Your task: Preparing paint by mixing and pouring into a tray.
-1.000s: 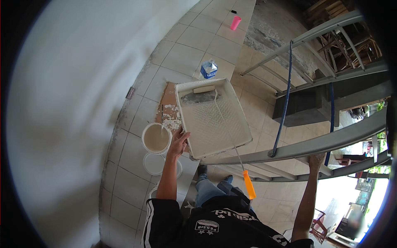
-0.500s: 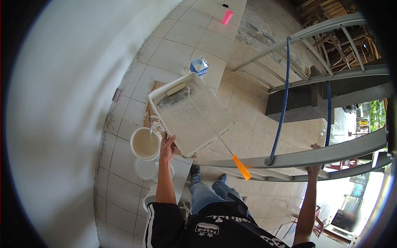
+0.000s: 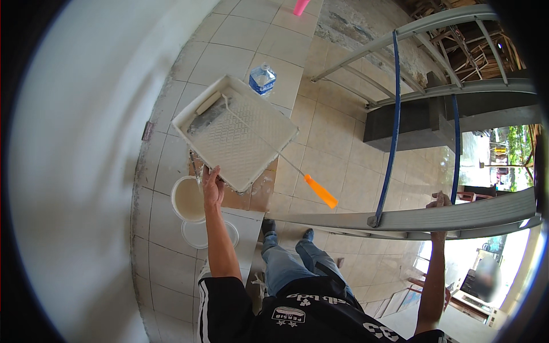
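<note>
Two hands show: the left (image 3: pixel 213 188) gripping the tray (image 3: pixel 231 157) above the floor (image 3: pixel 327 134), roller (image 3: pixel 209 102) laid across it, the right (image 3: pixel 440 200) half behind the ladder (image 3: pixel 457 213), grip hidden; this looks like a holding step, any next move calling for a level tray.

Matt plastic paint tray (image 3: pixel 251 143) with a rough crosshatched bed; just beyond it, a glossy plastic bottle (image 3: pixel 262 80); below it, paint-flecked cardboard (image 3: pixel 261 193); to its right, a dull metal ladder (image 3: pixel 457 209).
</note>
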Motion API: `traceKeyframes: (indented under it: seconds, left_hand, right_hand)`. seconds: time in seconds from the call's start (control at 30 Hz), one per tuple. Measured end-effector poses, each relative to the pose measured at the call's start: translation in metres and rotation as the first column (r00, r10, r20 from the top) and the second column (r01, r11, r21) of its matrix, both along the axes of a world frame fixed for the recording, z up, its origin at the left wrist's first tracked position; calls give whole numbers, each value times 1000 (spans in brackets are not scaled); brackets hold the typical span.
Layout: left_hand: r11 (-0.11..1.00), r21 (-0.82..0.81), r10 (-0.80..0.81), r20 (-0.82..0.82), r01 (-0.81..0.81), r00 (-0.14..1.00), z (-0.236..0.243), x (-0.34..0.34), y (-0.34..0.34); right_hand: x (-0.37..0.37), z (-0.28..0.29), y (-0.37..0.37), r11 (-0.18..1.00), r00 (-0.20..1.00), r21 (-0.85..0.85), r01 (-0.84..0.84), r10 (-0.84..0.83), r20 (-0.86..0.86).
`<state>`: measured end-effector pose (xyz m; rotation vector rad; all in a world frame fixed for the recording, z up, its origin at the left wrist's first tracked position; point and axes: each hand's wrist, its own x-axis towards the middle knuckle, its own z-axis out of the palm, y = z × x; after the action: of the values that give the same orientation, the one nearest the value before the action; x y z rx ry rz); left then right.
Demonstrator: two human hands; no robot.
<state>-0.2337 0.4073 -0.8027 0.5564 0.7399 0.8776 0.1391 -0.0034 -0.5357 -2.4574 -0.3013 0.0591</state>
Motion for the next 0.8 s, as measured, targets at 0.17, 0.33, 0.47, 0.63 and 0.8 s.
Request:
traceKeyframes:
  seconds: [0.17, 0.33, 0.47, 0.63, 0.8]
  left_hand:
    - [994, -35, 105, 18, -105, 994, -17, 15, -9]
    - [982, -92, 171, 23, -168, 985, -58, 26, -20]
    - [950, -185, 258, 7, -252, 966, -92, 22, -31]
    - [921, -210, 331, -16, -327, 943, -118, 40, -39]
    - [892, -410, 224, 36, -190, 974, -161, 33, -14]
  right_hand:
    - [-2, 3, 3, 999, 1000, -30, 14, -14, 8]
    - [-5, 9, 9, 998, 998, 10, 60, -60, -21]
    - [-7, 13, 11, 997, 995, -47, 68, -72, -69]
    - [3, 8, -4, 999, 990, 43, 0, 6, -138]
    - [3, 7, 4, 999, 994, 24, 27, -25, -106]
